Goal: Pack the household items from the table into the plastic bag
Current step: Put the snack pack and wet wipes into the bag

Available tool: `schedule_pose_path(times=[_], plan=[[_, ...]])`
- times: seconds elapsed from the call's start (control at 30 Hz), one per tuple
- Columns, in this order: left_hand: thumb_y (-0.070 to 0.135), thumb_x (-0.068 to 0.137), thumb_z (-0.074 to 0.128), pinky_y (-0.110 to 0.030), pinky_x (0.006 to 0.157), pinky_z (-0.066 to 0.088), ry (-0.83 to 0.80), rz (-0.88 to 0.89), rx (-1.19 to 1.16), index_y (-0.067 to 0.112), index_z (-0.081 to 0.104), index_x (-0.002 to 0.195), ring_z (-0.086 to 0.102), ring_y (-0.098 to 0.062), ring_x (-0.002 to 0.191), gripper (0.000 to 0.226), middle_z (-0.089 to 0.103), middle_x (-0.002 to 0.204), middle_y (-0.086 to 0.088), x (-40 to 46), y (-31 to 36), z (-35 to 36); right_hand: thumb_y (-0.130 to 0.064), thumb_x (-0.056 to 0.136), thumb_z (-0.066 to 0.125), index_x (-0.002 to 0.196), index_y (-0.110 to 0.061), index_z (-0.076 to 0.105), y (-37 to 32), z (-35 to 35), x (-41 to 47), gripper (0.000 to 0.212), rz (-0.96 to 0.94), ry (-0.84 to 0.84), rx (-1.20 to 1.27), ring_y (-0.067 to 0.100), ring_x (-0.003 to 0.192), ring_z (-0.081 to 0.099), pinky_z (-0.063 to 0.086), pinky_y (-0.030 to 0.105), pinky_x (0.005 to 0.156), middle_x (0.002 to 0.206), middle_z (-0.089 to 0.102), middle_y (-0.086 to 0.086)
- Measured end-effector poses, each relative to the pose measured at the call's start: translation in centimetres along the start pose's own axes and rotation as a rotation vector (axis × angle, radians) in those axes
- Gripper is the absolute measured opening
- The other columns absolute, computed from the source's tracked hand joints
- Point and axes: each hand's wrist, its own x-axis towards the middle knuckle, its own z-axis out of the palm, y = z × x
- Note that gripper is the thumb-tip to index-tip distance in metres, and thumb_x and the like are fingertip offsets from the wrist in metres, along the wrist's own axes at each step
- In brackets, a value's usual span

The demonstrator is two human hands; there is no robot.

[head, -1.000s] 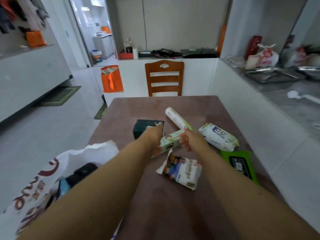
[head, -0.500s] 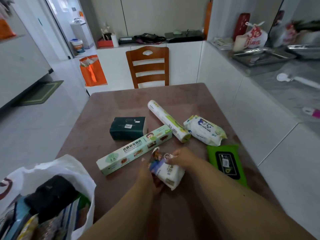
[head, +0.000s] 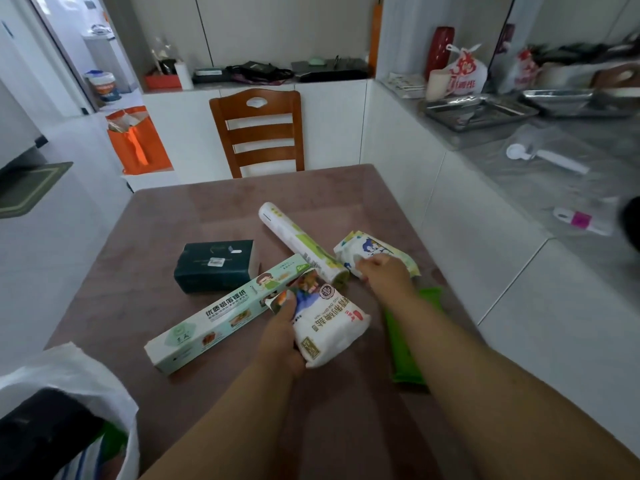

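My left hand [head: 282, 332] grips a white salt packet [head: 329, 323] and holds it just above the brown table [head: 214, 209]. My right hand [head: 384, 273] reaches onto a white wipes pack [head: 372, 251] at the right, fingers curled over its near edge. A long pale-green foil box [head: 225, 313], a dark green tissue pack [head: 216, 265] and a white roll [head: 298, 242] lie on the table. A green wipes pack [head: 405, 344] lies partly under my right forearm. The white plastic bag [head: 69, 382] stands open at the lower left with items inside.
A wooden chair [head: 258, 129] stands at the table's far edge. An orange bag [head: 138, 143] sits on the floor to the left. A white counter [head: 554, 174] with trays and utensils runs along the right side.
My left hand has lifted the salt packet alone. My right hand let go of it and moved forward and right onto the white wipes pack.
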Motion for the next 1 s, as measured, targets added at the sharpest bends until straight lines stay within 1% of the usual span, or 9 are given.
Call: schedule_pose_path(times=[0.1, 0.23, 0.33, 0.47, 0.6, 0.73, 0.87, 0.93, 1.0], plan=[[0.036, 0.093, 0.053, -0.058, 0.073, 0.049, 0.008, -0.016, 0.048, 0.006, 0.063, 0.098, 0.071, -0.036, 0.059, 0.032, 0.074, 0.073, -0.020, 1.0, 0.1, 0.0, -0.038, 0.088, 0.061, 0.096, -0.014, 0.062, 0.4, -1.6, 2.7, 0.025, 0.040, 0.076, -0.114, 0.029, 0.105, 0.061, 0.046, 0.035, 0.092, 0.109, 0.068, 0.011], [0.036, 0.088, 0.059, -0.055, 0.058, 0.058, 0.021, -0.058, 0.119, 0.006, 0.061, 0.116, 0.072, -0.039, 0.070, 0.042, 0.074, 0.087, -0.023, 2.4, 0.5, -0.4, -0.041, 0.087, 0.060, 0.112, -0.011, 0.058, 1.2, -2.2, 5.8, 0.039, 0.070, 0.090, -0.261, 0.030, 0.108, 0.059, 0.044, 0.034, 0.087, 0.119, 0.063, 0.011], [0.040, 0.087, 0.058, -0.058, 0.057, 0.056, 0.028, -0.093, 0.086, 0.006, 0.061, 0.117, 0.071, -0.043, 0.073, 0.045, 0.073, 0.092, -0.025, 3.3, 0.5, -0.8, -0.050, 0.085, 0.058, 0.123, -0.011, 0.052, 1.6, -2.0, 8.0, 0.054, 0.124, 0.017, -0.358, 0.032, 0.108, 0.059, 0.048, 0.037, 0.090, 0.123, 0.061, 0.012], [0.051, 0.087, 0.052, -0.056, 0.072, 0.054, 0.058, -0.092, 0.084, 0.006, 0.064, 0.105, 0.072, -0.041, 0.067, 0.050, 0.074, 0.082, -0.024, 4.4, 0.3, -1.2, -0.057, 0.075, 0.066, 0.126, -0.012, 0.053, 2.1, -1.8, 10.8, 0.069, 0.182, -0.095, -0.466, 0.032, 0.110, 0.060, 0.049, 0.040, 0.095, 0.124, 0.062, 0.009], [0.055, 0.090, 0.046, -0.051, 0.054, 0.058, 0.083, -0.086, 0.046, 0.009, 0.062, 0.099, 0.071, -0.038, 0.059, 0.049, 0.074, 0.073, -0.021, 5.0, 0.2, -1.4, -0.050, 0.074, 0.075, 0.126, -0.009, 0.055, 0.7, -2.0, 11.1, 0.069, 0.219, -0.227, -0.538, 0.029, 0.114, 0.059, 0.048, 0.037, 0.098, 0.127, 0.061, 0.011], [0.062, 0.088, 0.042, -0.052, 0.069, 0.052, 0.095, -0.094, 0.011, 0.010, 0.061, 0.107, 0.068, -0.040, 0.081, 0.059, 0.074, 0.082, -0.023, 5.5, 0.2, -1.5, -0.039, 0.072, 0.081, 0.127, -0.007, 0.054, -0.1, -2.2, 11.0, 0.069, 0.266, -0.272, -0.479, 0.030, 0.117, 0.057, 0.045, 0.036, 0.095, 0.130, 0.058, 0.011], [0.063, 0.089, 0.038, -0.051, 0.068, 0.046, 0.087, -0.094, -0.030, 0.006, 0.060, 0.109, 0.063, -0.041, 0.087, 0.064, 0.073, 0.081, -0.026, 5.1, 0.1, -1.3, -0.029, 0.070, 0.085, 0.128, -0.002, 0.052, -0.7, -1.8, 10.1, 0.072, 0.242, -0.245, -0.339, 0.031, 0.116, 0.057, 0.045, 0.034, 0.087, 0.131, 0.058, 0.015], [0.065, 0.089, 0.037, -0.053, 0.073, 0.047, 0.106, -0.101, -0.037, 0.005, 0.060, 0.108, 0.063, -0.042, 0.090, 0.067, 0.073, 0.086, -0.027, 4.8, 0.2, -1.4, -0.024, 0.073, 0.083, 0.133, 0.001, 0.045, -1.8, -2.2, 9.1, 0.075, 0.191, -0.180, -0.300, 0.032, 0.121, 0.054, 0.045, 0.034, 0.089, 0.135, 0.053, 0.017], [0.066, 0.088, 0.037, -0.056, 0.085, 0.046, 0.121, -0.109, -0.048, 0.005, 0.060, 0.109, 0.062, -0.043, 0.099, 0.068, 0.070, 0.099, -0.028, 4.6, 0.5, -1.8, -0.029, 0.070, 0.084, 0.125, -0.002, 0.054, -3.3, -3.3, 7.9, 0.069, 0.126, -0.052, -0.242, 0.032, 0.109, 0.062, 0.048, 0.033, 0.081, 0.125, 0.061, 0.016]])
